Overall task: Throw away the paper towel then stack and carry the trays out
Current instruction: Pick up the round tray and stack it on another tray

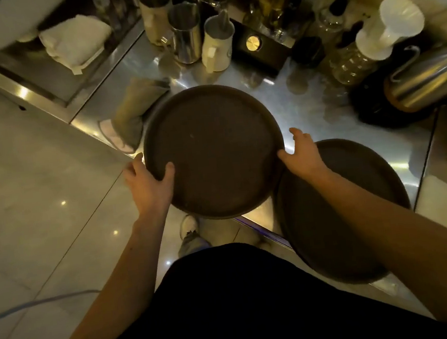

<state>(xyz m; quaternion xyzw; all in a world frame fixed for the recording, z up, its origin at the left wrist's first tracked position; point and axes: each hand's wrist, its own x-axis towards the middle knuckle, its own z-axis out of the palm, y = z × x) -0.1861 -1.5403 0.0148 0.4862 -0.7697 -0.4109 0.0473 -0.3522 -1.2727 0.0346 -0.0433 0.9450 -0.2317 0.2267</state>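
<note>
I hold a round dark brown tray (214, 148) by its rim with both hands, over the front edge of the steel counter (307, 116). My left hand (149, 182) grips its left rim, thumb on the tray's top. My right hand (302, 155) grips its right rim. A second round dark tray (341, 226) lies on the counter to the right, partly under my right forearm. The held tray's right edge overlaps this second tray's rim. No paper towel is in view.
A folded grey cloth (136, 109) lies left of the held tray. Behind it stand steel cups (186, 35), a white pitcher (217, 45), bottles, a white dripper (392, 24) and a steel kettle (425, 79). Tiled floor (39, 188) spreads to the left.
</note>
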